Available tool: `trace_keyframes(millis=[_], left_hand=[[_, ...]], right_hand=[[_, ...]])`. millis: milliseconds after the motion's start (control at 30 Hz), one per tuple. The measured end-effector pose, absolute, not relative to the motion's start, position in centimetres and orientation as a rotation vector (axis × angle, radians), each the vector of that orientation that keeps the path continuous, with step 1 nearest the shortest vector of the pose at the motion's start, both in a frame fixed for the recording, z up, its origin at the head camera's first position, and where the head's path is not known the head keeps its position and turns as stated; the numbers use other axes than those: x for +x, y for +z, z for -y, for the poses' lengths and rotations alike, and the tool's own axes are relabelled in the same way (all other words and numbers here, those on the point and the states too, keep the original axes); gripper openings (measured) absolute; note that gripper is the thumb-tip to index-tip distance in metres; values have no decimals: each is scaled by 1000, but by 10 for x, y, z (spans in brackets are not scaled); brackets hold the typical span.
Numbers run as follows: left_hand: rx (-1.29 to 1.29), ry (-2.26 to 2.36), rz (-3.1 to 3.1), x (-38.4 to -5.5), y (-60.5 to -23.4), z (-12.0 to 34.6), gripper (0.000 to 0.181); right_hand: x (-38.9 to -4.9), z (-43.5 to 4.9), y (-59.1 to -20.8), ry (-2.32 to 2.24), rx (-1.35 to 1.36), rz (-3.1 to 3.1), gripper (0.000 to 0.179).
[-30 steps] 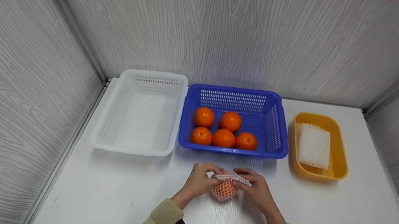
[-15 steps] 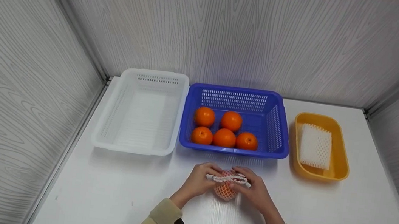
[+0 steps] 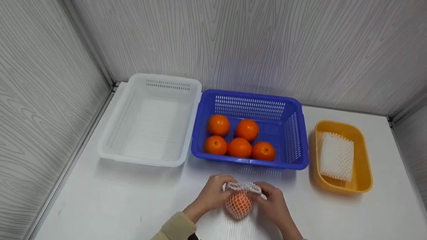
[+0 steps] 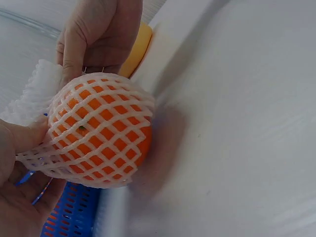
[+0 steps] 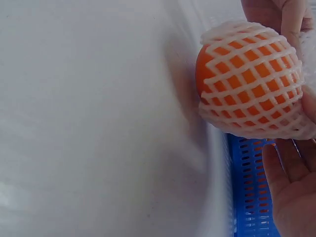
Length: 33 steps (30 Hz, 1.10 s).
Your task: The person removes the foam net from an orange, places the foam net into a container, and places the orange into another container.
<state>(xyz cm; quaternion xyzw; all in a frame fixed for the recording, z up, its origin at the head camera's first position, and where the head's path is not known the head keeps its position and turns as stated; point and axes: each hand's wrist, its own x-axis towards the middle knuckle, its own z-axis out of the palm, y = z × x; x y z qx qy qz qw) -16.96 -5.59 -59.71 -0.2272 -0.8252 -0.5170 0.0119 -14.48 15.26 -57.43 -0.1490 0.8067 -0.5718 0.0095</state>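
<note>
An orange (image 3: 239,205) sits inside a white foam net sleeve (image 3: 245,186) near the front middle of the table. My left hand (image 3: 213,195) pinches the sleeve's gathered end from the left, and my right hand (image 3: 274,205) pinches it from the right. In the left wrist view the mesh is stretched around the orange (image 4: 102,129), with the left thumb pressing on the net beside it. Bare orange peel shows past the sleeve's edge in the right wrist view, on the side away from my fingers. Some fingertips are hidden behind the net.
Behind my hands stands a blue basket (image 3: 249,162) with several bare oranges (image 3: 240,147). A white basket (image 3: 143,159) is to its left. At the right, a yellow tub (image 3: 363,171) holds a stack of foam net sleeves (image 3: 336,156). Wood-grain walls enclose the table.
The sleeve's loose end, spread in a wide loop half a second ago, is now drawn narrower above the orange. The netted orange sits slightly nearer to me; both hands have barely moved.
</note>
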Motion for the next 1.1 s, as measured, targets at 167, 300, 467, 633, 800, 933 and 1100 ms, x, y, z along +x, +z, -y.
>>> trace_keyframes(millis=[167,300,467,633,800,933,1100], left_hand=[[-704,-1658,2551,-170,-595,55,23],[-670,-1688,2520,-170,-596,54,22],[-662,-1735,2506,-169,-596,55,18],[-686,-1773,2610,-170,-595,60,21],[-756,-1729,2745,-171,-597,65,37],[-792,-1687,2693,-172,-597,64,20],[-788,-1663,2626,-171,-596,63,11]], right_hand=[[-145,-151,-579,-1788,-421,-2502,18],[-150,-157,-600,-1748,-434,-2421,36],[-153,-156,-607,-1699,-464,-2409,29],[-148,-148,-586,-1738,-495,-2521,11],[-144,-145,-571,-1780,-499,-2554,8],[-144,-145,-571,-1823,-512,-2517,12],[-144,-150,-575,-1840,-562,-2415,24]])
